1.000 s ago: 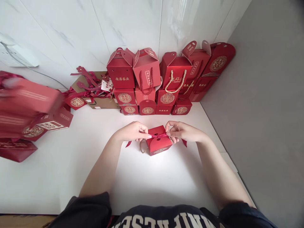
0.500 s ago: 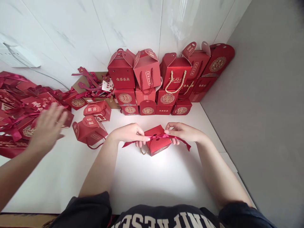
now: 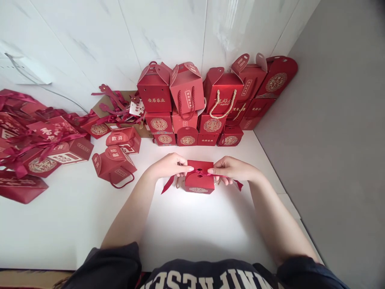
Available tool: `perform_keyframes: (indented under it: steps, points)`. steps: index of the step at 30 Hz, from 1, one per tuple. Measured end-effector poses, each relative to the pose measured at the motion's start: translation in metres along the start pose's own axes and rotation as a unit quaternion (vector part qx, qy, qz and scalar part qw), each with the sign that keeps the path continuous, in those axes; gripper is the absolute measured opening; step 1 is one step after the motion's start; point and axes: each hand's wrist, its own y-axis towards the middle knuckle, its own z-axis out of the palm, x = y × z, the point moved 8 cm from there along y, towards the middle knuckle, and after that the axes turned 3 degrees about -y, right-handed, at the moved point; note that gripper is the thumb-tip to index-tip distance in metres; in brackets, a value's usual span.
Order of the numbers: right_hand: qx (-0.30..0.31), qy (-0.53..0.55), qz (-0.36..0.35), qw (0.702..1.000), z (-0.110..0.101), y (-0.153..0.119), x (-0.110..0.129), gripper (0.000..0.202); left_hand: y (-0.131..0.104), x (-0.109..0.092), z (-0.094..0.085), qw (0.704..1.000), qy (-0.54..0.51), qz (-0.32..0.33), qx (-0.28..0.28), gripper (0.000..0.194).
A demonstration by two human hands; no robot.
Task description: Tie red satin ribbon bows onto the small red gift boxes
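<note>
Red card makes up the small box (image 3: 199, 185) on the white counter (image 3: 192, 237), just below the centre of the frame, its long axis running left to right. It lies between the two sets of fingers, neither hand clearly nearer. The left hand (image 3: 171, 165) and right hand (image 3: 234, 168) each pinch the ribbon (image 3: 168, 185), on opposite sides of its crossing over the lid. The fingers partly cover ribbon and cord handles (image 3: 177, 183); the box's underside is hidden.
</note>
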Motion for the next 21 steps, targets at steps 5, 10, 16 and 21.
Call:
perform_keyframes:
  steps: [5, 10, 16, 21]
  points:
    - [0.025, 0.007, -0.04, 0.999, 0.0, 0.002, 0.0, 0.047, -0.003, 0.003, 0.009, 0.995, -0.069, -0.009, 0.078, 0.037]
    - [0.048, 0.009, -0.052, 0.997, 0.003, 0.002, -0.001, 0.043, -0.004, 0.003, 0.011, 0.99, -0.067, 0.016, 0.123, 0.033]
    - [0.046, -0.021, -0.019, 0.999, 0.005, -0.001, -0.004, 0.041, -0.001, 0.008, 0.01, 0.987, -0.014, 0.035, 0.154, 0.03]
    - [0.081, -0.029, -0.017, 0.996, 0.013, -0.001, -0.007, 0.041, 0.001, 0.014, 0.01, 0.981, 0.004, 0.068, 0.182, 0.03]
